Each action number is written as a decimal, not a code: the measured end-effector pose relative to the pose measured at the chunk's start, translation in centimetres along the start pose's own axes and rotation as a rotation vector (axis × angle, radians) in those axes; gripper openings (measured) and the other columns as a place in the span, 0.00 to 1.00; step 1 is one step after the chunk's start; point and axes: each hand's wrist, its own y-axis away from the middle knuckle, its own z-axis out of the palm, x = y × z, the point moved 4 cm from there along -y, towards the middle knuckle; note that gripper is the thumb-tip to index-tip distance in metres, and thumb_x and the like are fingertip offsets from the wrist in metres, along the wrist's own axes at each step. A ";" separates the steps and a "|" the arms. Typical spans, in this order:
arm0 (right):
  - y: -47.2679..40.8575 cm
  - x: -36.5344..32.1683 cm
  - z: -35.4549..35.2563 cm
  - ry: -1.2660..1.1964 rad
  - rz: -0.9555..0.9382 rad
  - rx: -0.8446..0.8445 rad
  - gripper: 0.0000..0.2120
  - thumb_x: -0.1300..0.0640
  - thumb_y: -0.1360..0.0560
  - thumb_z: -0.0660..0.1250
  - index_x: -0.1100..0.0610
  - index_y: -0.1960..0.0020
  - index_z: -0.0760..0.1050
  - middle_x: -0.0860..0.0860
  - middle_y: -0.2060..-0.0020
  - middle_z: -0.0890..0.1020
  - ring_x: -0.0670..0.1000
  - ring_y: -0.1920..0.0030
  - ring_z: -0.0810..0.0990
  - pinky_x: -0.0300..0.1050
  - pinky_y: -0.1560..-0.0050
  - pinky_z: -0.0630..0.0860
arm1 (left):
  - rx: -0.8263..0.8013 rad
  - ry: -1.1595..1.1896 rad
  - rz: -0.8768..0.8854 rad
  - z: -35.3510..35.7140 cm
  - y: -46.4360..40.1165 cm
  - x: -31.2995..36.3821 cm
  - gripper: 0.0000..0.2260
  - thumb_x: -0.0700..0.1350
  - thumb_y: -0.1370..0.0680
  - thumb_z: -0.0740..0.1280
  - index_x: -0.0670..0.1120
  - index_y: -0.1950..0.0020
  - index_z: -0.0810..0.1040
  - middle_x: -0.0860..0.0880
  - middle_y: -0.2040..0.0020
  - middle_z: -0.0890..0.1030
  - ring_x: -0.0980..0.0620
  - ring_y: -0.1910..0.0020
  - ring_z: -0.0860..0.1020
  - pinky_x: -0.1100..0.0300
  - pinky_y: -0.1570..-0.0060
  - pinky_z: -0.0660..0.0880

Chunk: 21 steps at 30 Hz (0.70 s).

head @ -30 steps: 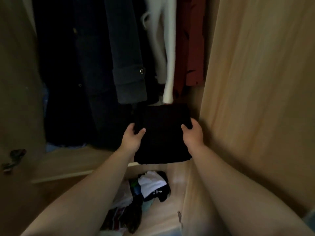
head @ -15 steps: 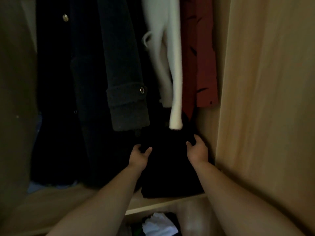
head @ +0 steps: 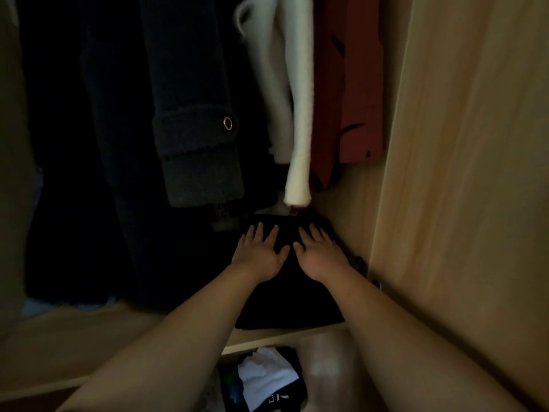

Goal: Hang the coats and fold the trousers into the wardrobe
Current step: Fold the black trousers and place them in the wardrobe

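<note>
Folded black trousers (head: 292, 304) lie on the wooden wardrobe shelf (head: 89, 331), in its right corner. My left hand (head: 261, 251) and my right hand (head: 319, 252) press flat on top of them, side by side, fingers straight and spread. Above hang a dark coat (head: 190, 120) with a buttoned cuff, a white fluffy garment (head: 298, 108) and a red garment (head: 353, 93). The far edge of the trousers is lost in shadow under the hanging sleeves.
The wardrobe's light wooden side panel (head: 463, 173) stands close on the right. Below the shelf an open compartment holds a heap of clothes with a white item (head: 267, 379) on top. More dark coats (head: 68, 144) fill the left side.
The trousers went from held at their sides in front of the shelf to lying on it. Both hands let go and now press flat on top.
</note>
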 end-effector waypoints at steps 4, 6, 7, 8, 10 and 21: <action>-0.7 0.3 1.6 -0.071 0.017 -0.059 0.28 0.41 0.16 0.43 0.47 0.18 0.46 0.50 0.18 0.46 0.55 0.19 0.46 0.56 0.21 0.48 | -0.082 0.037 -0.049 2.8 -0.8 -1.4 0.34 0.67 0.22 0.45 0.55 0.18 0.47 0.47 0.18 0.46 0.45 0.19 0.43 0.48 0.22 0.47; -1.2 0.2 1.5 -0.079 0.029 -0.080 0.28 0.41 0.16 0.43 0.47 0.18 0.46 0.50 0.18 0.46 0.55 0.19 0.46 0.57 0.21 0.48 | -0.116 0.052 -0.063 3.1 -1.6 -1.9 0.37 0.69 0.25 0.42 0.55 0.19 0.46 0.48 0.18 0.47 0.45 0.19 0.43 0.47 0.22 0.47; -1.3 0.2 1.3 -0.081 0.035 -0.095 0.28 0.41 0.16 0.43 0.47 0.18 0.46 0.50 0.18 0.46 0.55 0.19 0.46 0.57 0.21 0.48 | -0.129 0.043 -0.067 2.9 -1.7 -1.9 0.39 0.70 0.28 0.40 0.55 0.19 0.46 0.48 0.18 0.47 0.46 0.19 0.43 0.47 0.22 0.48; -1.4 0.2 1.1 -0.084 0.038 -0.111 0.28 0.41 0.16 0.43 0.47 0.18 0.46 0.50 0.18 0.45 0.55 0.19 0.45 0.57 0.21 0.48 | -0.137 0.034 -0.065 2.5 -1.8 -1.8 0.40 0.71 0.28 0.39 0.55 0.19 0.46 0.48 0.18 0.47 0.46 0.19 0.43 0.47 0.22 0.48; -1.1 0.1 0.4 -0.083 0.031 -0.127 0.28 0.42 0.15 0.44 0.48 0.18 0.45 0.51 0.18 0.45 0.55 0.19 0.44 0.57 0.21 0.47 | -0.138 0.053 -0.071 1.6 -1.3 -1.3 0.35 0.69 0.23 0.43 0.55 0.18 0.46 0.47 0.18 0.46 0.44 0.19 0.43 0.46 0.22 0.47; 7.7 -2.5 -5.2 -0.184 -0.065 0.174 0.28 0.51 0.17 0.57 0.50 0.19 0.55 0.53 0.19 0.55 0.55 0.20 0.51 0.58 0.21 0.51 | -0.055 0.088 -0.021 -4.1 6.0 1.4 0.30 0.60 0.18 0.53 0.53 0.18 0.49 0.44 0.18 0.50 0.42 0.20 0.47 0.46 0.23 0.48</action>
